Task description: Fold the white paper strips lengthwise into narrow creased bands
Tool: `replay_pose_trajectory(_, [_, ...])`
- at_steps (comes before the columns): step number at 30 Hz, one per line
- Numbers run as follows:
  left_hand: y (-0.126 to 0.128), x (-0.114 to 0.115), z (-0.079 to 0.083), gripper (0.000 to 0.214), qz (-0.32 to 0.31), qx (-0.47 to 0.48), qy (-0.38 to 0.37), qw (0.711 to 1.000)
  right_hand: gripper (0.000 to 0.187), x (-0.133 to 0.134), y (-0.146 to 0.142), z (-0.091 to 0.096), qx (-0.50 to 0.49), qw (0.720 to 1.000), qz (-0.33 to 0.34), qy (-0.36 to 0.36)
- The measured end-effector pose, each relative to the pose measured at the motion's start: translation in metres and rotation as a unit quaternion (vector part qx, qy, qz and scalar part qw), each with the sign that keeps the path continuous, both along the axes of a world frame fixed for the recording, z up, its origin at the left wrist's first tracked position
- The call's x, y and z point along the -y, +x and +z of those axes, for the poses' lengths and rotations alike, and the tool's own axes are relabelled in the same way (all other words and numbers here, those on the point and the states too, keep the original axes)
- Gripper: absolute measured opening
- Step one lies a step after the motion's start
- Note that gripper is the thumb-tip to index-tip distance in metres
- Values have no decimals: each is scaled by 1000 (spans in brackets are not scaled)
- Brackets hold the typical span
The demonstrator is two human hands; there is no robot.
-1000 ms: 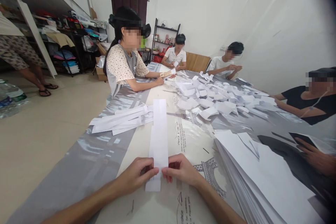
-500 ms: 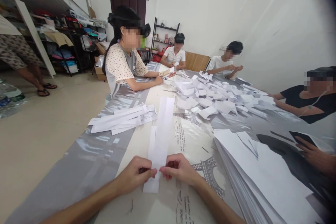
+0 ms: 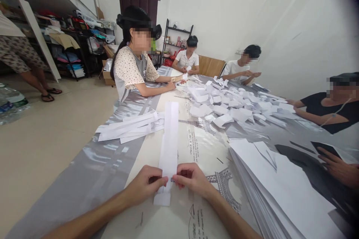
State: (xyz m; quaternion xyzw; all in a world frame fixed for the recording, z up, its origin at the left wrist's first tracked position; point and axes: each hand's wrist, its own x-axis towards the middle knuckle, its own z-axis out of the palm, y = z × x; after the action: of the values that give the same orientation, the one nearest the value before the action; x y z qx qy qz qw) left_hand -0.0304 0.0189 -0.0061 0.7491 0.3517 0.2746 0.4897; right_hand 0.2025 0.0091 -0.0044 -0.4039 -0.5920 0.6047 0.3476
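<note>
A long folded strip of white paper [image 3: 170, 138] stands out away from me between my two hands, above the printed tablecloth. My left hand [image 3: 148, 181] pinches its near left edge between thumb and fingers. On the opposite edge, my right hand [image 3: 192, 180] pinches the same strip, the fingertips of both hands close together. Beneath the held strip lies another paper piece [image 3: 162, 199], its near end showing just below my thumbs; most of it is covered. Left of the strip, a loose pile of folded paper strips [image 3: 127, 127] rests on the table.
A thick stack of white sheets [image 3: 280, 183] lies by my right forearm. Many small folded paper pieces [image 3: 230, 102] are heaped beyond. Co-workers sit around the table [image 3: 84, 179]; one person's hand [image 3: 340, 166] holds a dark phone-like object at the right. Another person stands at far left.
The far end of the held strip has swung left and now covers most of the paper beneath it. Both my hands keep their pinch in nearly the same place.
</note>
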Motion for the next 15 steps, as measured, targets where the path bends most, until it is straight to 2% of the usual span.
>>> replay_pose_trajectory(15, [2,0,8,48,-18,-7,13,1000,28,1,2,0,4,1000,10,22])
